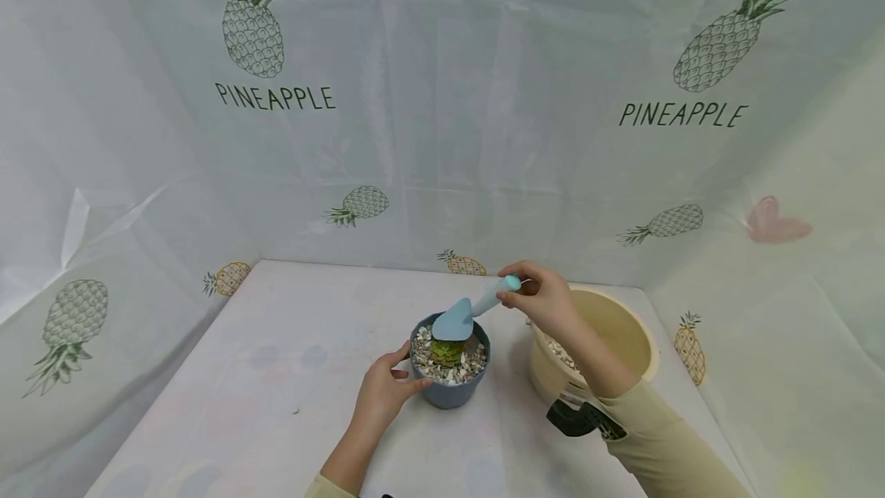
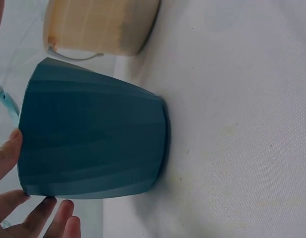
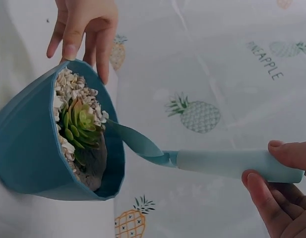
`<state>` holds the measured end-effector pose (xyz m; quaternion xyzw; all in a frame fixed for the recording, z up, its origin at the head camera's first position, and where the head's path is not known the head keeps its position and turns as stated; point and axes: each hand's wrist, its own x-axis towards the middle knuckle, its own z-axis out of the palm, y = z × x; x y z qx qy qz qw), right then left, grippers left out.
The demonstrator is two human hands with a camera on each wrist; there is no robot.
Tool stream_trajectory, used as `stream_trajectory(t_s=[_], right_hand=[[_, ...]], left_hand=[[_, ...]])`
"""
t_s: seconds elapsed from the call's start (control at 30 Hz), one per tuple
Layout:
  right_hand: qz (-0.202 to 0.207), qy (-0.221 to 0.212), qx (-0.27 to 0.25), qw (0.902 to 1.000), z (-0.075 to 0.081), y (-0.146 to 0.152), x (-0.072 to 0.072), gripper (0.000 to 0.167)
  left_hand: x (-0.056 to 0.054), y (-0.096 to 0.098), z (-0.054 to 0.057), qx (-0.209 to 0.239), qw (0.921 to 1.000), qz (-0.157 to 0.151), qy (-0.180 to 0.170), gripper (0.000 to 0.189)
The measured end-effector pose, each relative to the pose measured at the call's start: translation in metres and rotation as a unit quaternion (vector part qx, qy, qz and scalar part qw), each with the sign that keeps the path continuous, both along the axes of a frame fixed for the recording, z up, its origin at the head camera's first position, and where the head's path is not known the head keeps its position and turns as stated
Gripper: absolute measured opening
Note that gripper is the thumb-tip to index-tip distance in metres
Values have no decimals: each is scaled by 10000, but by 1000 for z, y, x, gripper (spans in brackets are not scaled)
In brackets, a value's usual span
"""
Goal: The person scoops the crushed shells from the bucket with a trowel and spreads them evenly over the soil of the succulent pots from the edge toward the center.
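A blue plant pot [image 1: 448, 396] stands upright on the table, filled with pale stone chips [image 3: 73, 82] around a green succulent [image 3: 83, 124]. My left hand [image 1: 383, 389] holds the pot at its left side, thumb and fingers about the rim. Between thumb and fingers, my right hand [image 1: 548, 303] grips the handle end of a small light-blue trowel [image 3: 212, 162]. The trowel's blade slants down over the pot, its tip by the stones beside the succulent in the right wrist view. Dark soil shows on one side of the pot there.
A cream bucket [image 1: 646, 336] with pale stone chips inside stands right of the pot, partly behind my right forearm. The white table [image 1: 290, 352] is bordered by hanging cloth [image 1: 442, 137] printed with pineapples at the back and sides.
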<state>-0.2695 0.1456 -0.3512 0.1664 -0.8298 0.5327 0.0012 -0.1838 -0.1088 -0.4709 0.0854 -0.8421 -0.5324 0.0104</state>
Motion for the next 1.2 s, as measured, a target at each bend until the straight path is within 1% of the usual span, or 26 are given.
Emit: stream_trajectory(t_s=[0.2,0.27,0.37,0.43,0.5,0.57,0.63,0.73,0.8,0.87,0.97,1.07,1.2], right_hand=[[-235,147,-355,9990,-1,21,12,29],[-311,195,-498,9981,-1,29,17,29],[-485,309,-646,9963,1,43,26,29],[-613,425,-664,9950,2,53,31,30],[-735,557,-650,9936,3,64,37,30],[-859,645,-652,9921,3,74,42,30],[-971,724,-648,9905,2,85,46,31],[-1143,815,-723,9875,3,99,51,32],[-1273,930,-735,9848,3,108,55,32],[-1374,1058,-786,9817,4,117,59,32],[-1554,1174,-800,9776,4,129,65,32],[-1800,1142,-773,9740,2,139,70,31],[-2169,1065,-526,9689,-3,149,75,30]], left_hand=[[-3,1,-2,-160,9997,-150,-91,78],[-4,1,0,-263,9995,-176,-60,78],[-7,2,6,-442,9987,-192,179,78],[-8,3,14,-533,9976,-184,406,76],[-10,7,23,-615,9956,-242,670,73],[-12,14,33,-630,9935,-362,871,70],[-14,23,41,-635,9915,-541,995,68],[-17,39,51,-500,9892,-879,1059,66],[-18,50,55,-473,9869,-1108,1077,65],[-21,60,57,-516,9838,-1315,1106,65],[-27,75,57,-719,9782,-1581,1140,66],[-34,90,58,-818,9745,-1787,1079,66],[-43,110,56,-844,9709,-2014,984,68]])
